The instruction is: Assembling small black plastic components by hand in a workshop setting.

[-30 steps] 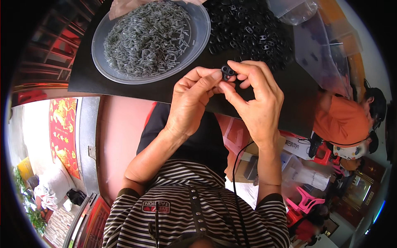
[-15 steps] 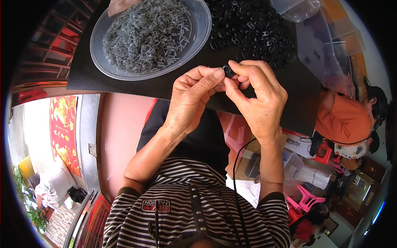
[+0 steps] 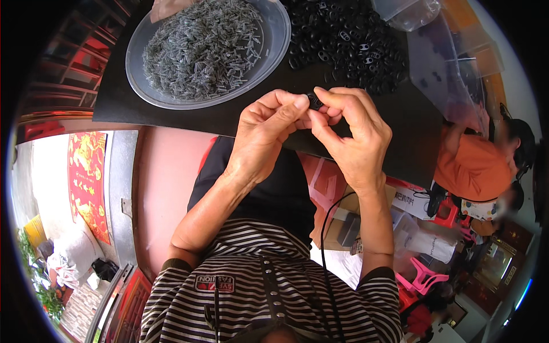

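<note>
A small black plastic cord lock [image 3: 314,101] is pinched between my two hands just over the table's near edge. My left hand [image 3: 267,128] grips its left side between thumb and forefinger. On the other side, my right hand [image 3: 357,128] holds it with thumb and fingertips, the fingers curled. Fingers partly cover the piece. Beyond my left hand, a round clear plastic tray [image 3: 274,68] carries a heap of small metal springs [image 3: 197,51]. A pile of black two-holed cord lock parts [image 3: 354,43] lies on the table past my right hand.
The dark table [image 3: 414,143] spans the far side of my lap. Clear plastic containers [image 3: 434,63] stand at its right end. A person in an orange top [image 3: 474,166] sits to the right. Cartons and a pink plastic stool [image 3: 423,277] are below there. A thin black cable [image 3: 323,228] hangs beside my right forearm.
Both hands stay together around the cord lock. My right hand has shifted slightly left and its fingers have moved a little on the piece.
</note>
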Demonstrator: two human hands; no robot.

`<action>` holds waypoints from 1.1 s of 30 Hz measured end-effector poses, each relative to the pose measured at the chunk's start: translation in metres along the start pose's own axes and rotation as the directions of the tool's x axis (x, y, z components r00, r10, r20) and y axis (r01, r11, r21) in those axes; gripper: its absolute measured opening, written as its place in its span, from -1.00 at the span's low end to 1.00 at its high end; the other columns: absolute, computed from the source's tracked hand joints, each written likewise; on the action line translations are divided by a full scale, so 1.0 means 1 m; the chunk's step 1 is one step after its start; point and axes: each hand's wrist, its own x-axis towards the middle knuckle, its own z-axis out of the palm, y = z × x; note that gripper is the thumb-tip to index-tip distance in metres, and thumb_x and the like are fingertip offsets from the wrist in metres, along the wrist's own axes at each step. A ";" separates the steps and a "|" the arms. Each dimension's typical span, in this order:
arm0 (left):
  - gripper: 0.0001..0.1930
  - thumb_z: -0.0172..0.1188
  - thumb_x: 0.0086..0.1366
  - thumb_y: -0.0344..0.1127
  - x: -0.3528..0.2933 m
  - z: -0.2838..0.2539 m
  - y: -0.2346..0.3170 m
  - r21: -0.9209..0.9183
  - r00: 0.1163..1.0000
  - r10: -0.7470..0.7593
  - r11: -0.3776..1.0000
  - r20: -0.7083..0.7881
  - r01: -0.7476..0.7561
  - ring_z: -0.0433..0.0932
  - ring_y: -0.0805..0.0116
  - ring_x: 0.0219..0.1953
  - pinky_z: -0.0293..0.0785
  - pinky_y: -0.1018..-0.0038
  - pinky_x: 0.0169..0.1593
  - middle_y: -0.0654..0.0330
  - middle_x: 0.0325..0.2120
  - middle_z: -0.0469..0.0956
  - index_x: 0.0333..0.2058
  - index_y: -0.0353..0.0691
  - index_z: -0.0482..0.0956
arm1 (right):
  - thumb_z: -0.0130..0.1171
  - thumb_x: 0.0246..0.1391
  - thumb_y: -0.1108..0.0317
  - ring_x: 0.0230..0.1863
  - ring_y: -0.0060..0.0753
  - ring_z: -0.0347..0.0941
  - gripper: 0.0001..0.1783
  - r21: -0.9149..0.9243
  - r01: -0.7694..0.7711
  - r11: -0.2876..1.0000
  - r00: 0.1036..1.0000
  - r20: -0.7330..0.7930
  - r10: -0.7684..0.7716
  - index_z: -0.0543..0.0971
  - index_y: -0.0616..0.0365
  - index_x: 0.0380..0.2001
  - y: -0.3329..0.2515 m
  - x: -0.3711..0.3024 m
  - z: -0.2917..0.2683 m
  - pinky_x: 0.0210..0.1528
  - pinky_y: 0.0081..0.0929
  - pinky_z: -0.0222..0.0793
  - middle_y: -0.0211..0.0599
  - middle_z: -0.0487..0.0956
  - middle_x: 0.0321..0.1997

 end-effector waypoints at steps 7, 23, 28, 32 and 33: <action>-0.88 0.16 0.28 -0.35 0.003 0.002 -0.003 0.036 0.999 0.043 0.998 -0.009 -0.043 0.57 0.50 -0.36 0.52 0.54 -0.14 0.24 -0.44 0.58 -0.39 -0.27 0.54 | 0.31 -0.23 0.62 -0.41 -0.46 0.46 -0.62 -0.013 -0.086 0.996 0.995 0.053 0.087 0.56 0.21 -0.22 -0.007 0.003 -0.004 -0.41 -0.55 0.47 -0.32 0.50 -0.32; -0.90 0.08 0.32 -0.36 0.003 -0.004 0.006 0.014 0.996 -0.048 0.999 0.070 0.047 0.52 0.56 -0.31 0.49 0.46 -0.10 0.31 -0.39 0.55 -0.35 -0.24 0.52 | 0.36 -0.28 0.55 -0.38 -0.37 0.46 -0.65 -0.075 -0.050 0.996 0.992 0.110 0.059 0.59 0.23 -0.29 -0.008 0.006 -0.005 -0.41 -0.52 0.46 -0.33 0.52 -0.37; -0.89 0.13 0.29 -0.37 0.003 0.000 0.001 0.033 1.000 0.002 0.999 0.020 -0.002 0.57 0.48 -0.36 0.52 0.51 -0.17 0.24 -0.48 0.56 -0.40 -0.26 0.53 | 0.36 -0.27 0.55 -0.38 -0.37 0.46 -0.67 -0.096 0.069 0.993 0.994 0.086 -0.061 0.60 0.23 -0.30 -0.001 0.004 -0.003 -0.40 -0.52 0.47 -0.33 0.52 -0.38; -0.89 0.12 0.30 -0.36 0.005 -0.003 -0.001 0.011 0.998 0.037 0.999 0.046 -0.037 0.56 0.49 -0.37 0.51 0.53 -0.17 0.24 -0.47 0.56 -0.39 -0.25 0.52 | 0.35 -0.26 0.57 -0.38 -0.36 0.46 -0.64 -0.095 0.051 0.994 0.995 0.085 -0.043 0.59 0.23 -0.27 -0.001 0.003 0.000 -0.40 -0.51 0.47 -0.31 0.52 -0.36; -0.89 0.11 0.31 -0.36 0.005 -0.003 -0.002 -0.015 0.999 0.034 0.999 0.037 -0.034 0.57 0.48 -0.36 0.51 0.52 -0.17 0.22 -0.46 0.56 -0.37 -0.26 0.52 | 0.35 -0.26 0.58 -0.39 -0.39 0.46 -0.61 -0.070 -0.007 0.998 0.995 0.097 0.014 0.58 0.22 -0.24 -0.001 0.002 0.001 -0.41 -0.53 0.47 -0.30 0.52 -0.35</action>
